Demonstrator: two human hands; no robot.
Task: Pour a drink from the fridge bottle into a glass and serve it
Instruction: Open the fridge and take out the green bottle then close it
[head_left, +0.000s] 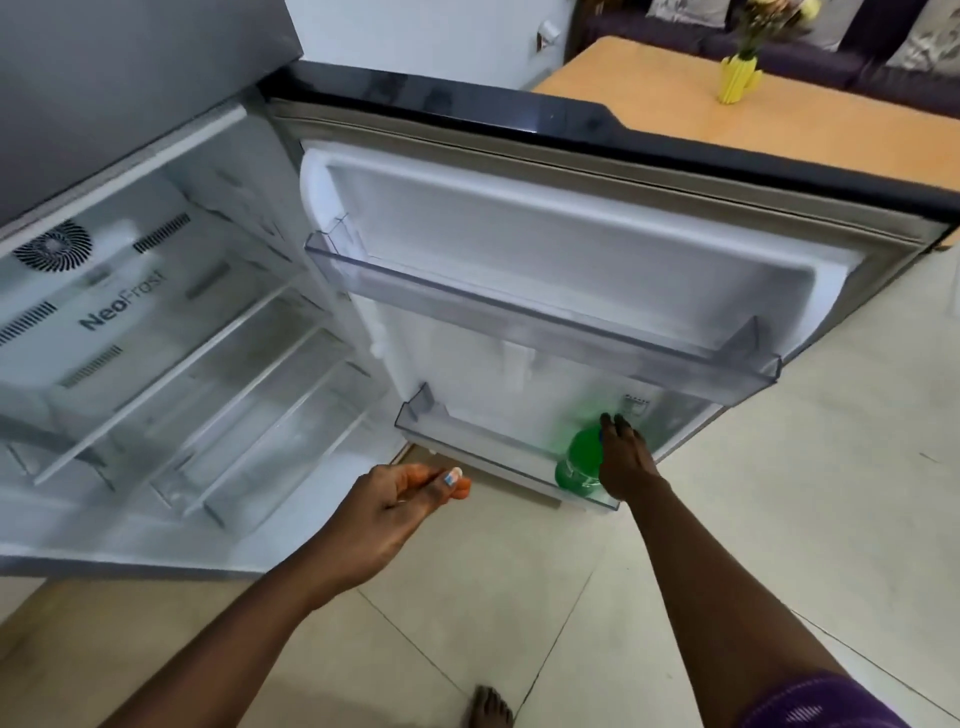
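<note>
My right hand (626, 460) wraps the upright green bottle (579, 465) in the lower door bin (467, 447), fingers curled around its top; my left hand (400, 499) hangs loosely curled, farther off.

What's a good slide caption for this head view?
Right hand reaches the green bottle in the open fridge door's lower shelf.

Pale tiled floor (779, 519), white wall (415, 36), wooden surface (805, 109) bearing yellow vase (737, 83), dark sofa (857, 57) behind it.
</note>
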